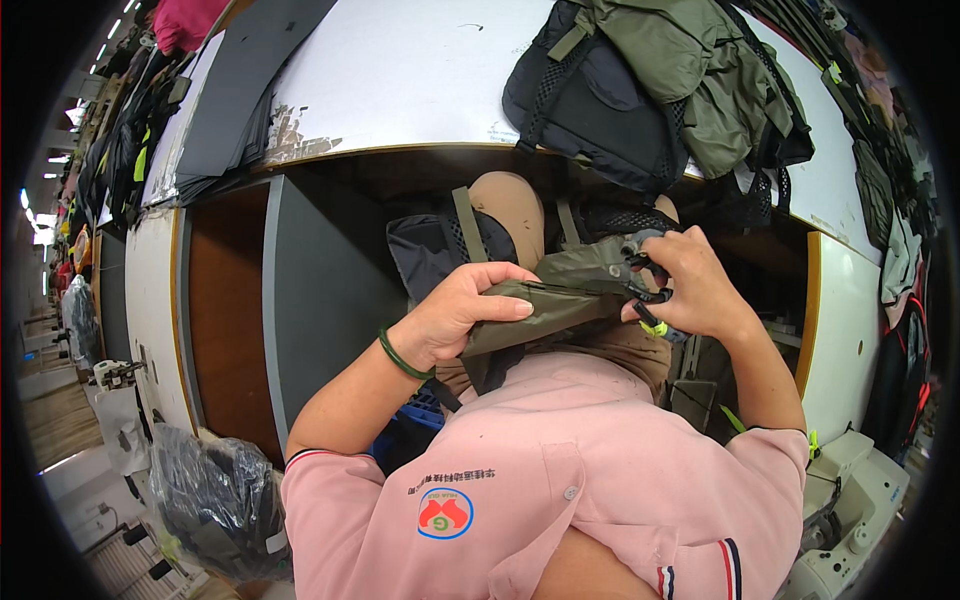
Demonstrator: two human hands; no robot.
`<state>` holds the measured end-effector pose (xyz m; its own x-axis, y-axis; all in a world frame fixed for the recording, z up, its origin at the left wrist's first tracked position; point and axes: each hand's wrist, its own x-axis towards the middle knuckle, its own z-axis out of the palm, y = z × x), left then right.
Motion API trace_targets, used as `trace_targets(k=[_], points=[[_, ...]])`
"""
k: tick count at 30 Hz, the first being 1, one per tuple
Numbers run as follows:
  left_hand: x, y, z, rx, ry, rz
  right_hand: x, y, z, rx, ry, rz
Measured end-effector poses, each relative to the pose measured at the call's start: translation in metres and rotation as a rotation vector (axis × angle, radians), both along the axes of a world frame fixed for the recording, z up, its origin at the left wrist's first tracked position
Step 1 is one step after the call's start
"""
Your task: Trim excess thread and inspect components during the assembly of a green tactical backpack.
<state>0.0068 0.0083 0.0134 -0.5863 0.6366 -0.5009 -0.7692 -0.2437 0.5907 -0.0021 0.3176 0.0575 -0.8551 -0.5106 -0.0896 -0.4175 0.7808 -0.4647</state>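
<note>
olive fabric point(545, 325) over lap point(655, 365), below table's point(400, 90) near edge. left hand point(455, 313) pinches it firmly; right hand point(692, 285) curls round dark tool point(655, 293), perhaps snips. likely risk: slack folds bunch under tool, nicking cloth.

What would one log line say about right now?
left hand: pinching olive fabric | right hand: holding dark item, kind unclear | white table: olive-and-black bags on top
</note>
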Motion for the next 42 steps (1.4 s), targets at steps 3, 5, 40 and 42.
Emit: trace_targets(k=[3, 5, 40, 42], points=[[0.000, 0.000, -0.003, 0.014, -0.001, -0.001, 0.002, -0.003, 0.000, 0.019, -0.050, 0.030], [0.002, 0.001, -0.004, 0.013, 0.036, 0.005, 0.003, -0.004, -0.002, 0.020, -0.048, 0.053], [0.011, -0.008, 0.009, -0.481, 1.693, 0.094, 0.004, -0.027, -0.033, -0.441, -0.226, 0.089], [0.013, -0.014, 0.008, -0.461, 1.817, 0.106, 0.005, -0.030, -0.030, -0.527, -0.166, 0.083]])
